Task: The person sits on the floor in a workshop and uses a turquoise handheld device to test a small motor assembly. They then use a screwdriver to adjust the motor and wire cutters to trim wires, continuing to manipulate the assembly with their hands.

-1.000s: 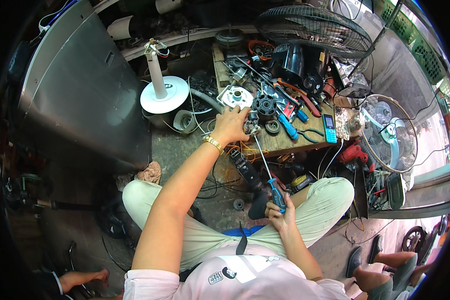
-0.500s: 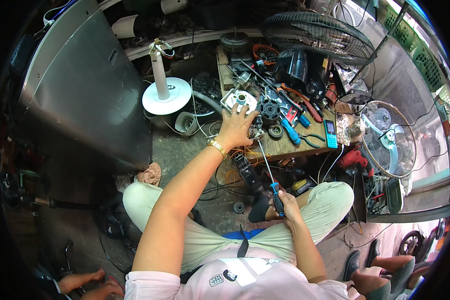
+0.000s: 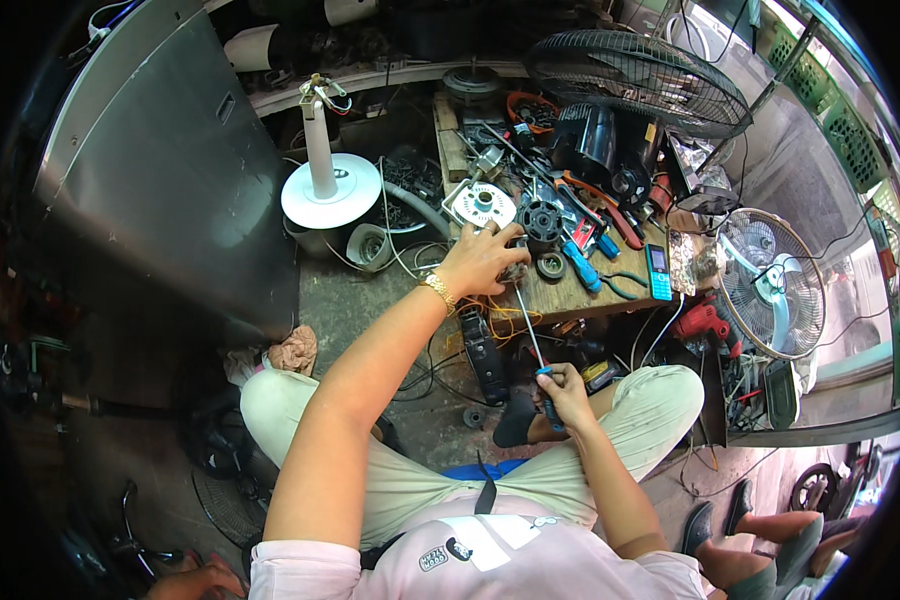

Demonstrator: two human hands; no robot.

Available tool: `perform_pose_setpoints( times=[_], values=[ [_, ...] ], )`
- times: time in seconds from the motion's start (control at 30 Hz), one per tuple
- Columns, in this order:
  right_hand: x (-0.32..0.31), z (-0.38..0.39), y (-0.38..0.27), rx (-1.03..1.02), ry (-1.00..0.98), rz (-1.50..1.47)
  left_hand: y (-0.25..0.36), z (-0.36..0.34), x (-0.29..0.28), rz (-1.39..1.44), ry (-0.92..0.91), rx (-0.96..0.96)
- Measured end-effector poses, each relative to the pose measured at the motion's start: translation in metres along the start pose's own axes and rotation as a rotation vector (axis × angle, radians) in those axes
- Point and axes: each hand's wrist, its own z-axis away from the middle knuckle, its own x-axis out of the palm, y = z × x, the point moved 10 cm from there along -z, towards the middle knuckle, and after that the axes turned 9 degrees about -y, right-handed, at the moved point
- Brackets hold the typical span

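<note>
At the near edge of the low wooden bench (image 3: pixel 570 295), your screwdriver (image 3: pixel 532 340) could slip.
Your left hand (image 3: pixel 480 260) clamps a small part (image 3: pixel 516 270) there while your right hand (image 3: pixel 562 392) grips the blue handle, blade tip meeting that part. The shaft is long and slanted; a skid would drive it into your left fingers. The bench is crowded with a white motor cover (image 3: pixel 480 205), a black gear (image 3: pixel 542 220), and a blue phone (image 3: pixel 658 272); fans and cables ring the concrete floor.

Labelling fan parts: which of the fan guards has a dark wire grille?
The large dark wire fan guard at the top, behind the wooden workbench. The other, the pale round fan guard at the right, is light-coloured and smaller.
</note>
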Motion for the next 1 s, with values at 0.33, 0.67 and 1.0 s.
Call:
perform_pose_setpoints(
  times=[0.33, 0.67, 1.0],
  values=[
    [0.001, -0.006, -0.037, -0.185, 0.104, 0.551, -0.004, 0.000, 0.002, -0.012, -0.021, -0.020],
    [0.012, -0.021, -0.041, -0.180, -0.101, 0.282, 0.003, -0.010, 0.008, -0.039, -0.064, 0.120],
    [0.015, -0.043, -0.027, -0.117, -0.158, 0.046, 0.030, -0.008, -0.003, -0.147, -0.014, 0.304]
  ],
)
